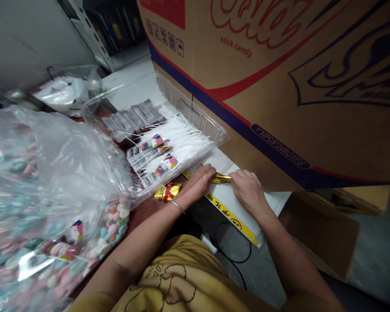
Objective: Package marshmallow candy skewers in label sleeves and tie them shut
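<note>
Between my two hands is a small bunch of shiny gold strips [221, 178] that look like twist ties. My left hand [199, 180] closes on its left end, and the fingers of my right hand [247, 188] pinch the right end. Both hands are over the white board with a yellow printed edge [227, 211]. Beside my left wrist lies a gold packet with red bands [168, 192]. Just beyond that hand stands a clear plastic tray [219, 134], holding white sticks [185, 141], printed wrapped packets [149, 149] and a row of silvery packets [134, 119].
A large cardboard carton [263, 86] rises behind the hands on the right. On the left sits a big clear bag of pastel candies [52, 182]. Farther back are another plastic bag [65, 91] and a metal shelf [99, 39]. An open carton [321, 236] is low at right.
</note>
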{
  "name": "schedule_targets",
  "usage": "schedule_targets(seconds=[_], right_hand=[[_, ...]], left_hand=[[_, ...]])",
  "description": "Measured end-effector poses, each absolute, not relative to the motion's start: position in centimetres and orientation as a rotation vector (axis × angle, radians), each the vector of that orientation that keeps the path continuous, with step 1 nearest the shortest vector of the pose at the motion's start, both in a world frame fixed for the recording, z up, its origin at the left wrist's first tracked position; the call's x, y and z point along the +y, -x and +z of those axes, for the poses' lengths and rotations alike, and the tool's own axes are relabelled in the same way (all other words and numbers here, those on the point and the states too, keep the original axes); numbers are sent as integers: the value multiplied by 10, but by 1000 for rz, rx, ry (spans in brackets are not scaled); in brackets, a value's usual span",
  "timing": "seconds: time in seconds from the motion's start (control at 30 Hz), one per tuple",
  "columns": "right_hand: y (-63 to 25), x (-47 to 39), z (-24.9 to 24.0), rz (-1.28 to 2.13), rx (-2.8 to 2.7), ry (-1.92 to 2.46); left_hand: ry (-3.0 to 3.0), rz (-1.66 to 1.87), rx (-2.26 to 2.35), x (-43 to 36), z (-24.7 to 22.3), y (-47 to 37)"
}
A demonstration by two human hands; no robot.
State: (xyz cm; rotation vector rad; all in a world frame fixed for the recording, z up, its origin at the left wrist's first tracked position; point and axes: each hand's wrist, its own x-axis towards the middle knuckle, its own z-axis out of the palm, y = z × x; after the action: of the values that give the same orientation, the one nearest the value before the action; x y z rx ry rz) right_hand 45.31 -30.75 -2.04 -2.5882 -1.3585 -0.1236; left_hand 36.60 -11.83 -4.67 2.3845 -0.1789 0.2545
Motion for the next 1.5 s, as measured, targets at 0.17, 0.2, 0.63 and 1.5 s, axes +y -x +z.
schedule_targets(seconds=[0.17, 0.2, 0.63, 1.5], right_hand=[[-466, -330, -21, 312, -856, 2369], [-466, -332, -21, 418, -746, 2296], [-411, -299, 18, 437, -1329, 2163], [-314, -216, 9, -381, -1643, 2410]], left_hand=[[-2366, 223, -117, -116, -54, -367], [-2365, 220, -117, -116, -55, -367], [-2717, 194, -180, -129, 40, -293], [-2146, 356, 506, -132, 6, -222]])
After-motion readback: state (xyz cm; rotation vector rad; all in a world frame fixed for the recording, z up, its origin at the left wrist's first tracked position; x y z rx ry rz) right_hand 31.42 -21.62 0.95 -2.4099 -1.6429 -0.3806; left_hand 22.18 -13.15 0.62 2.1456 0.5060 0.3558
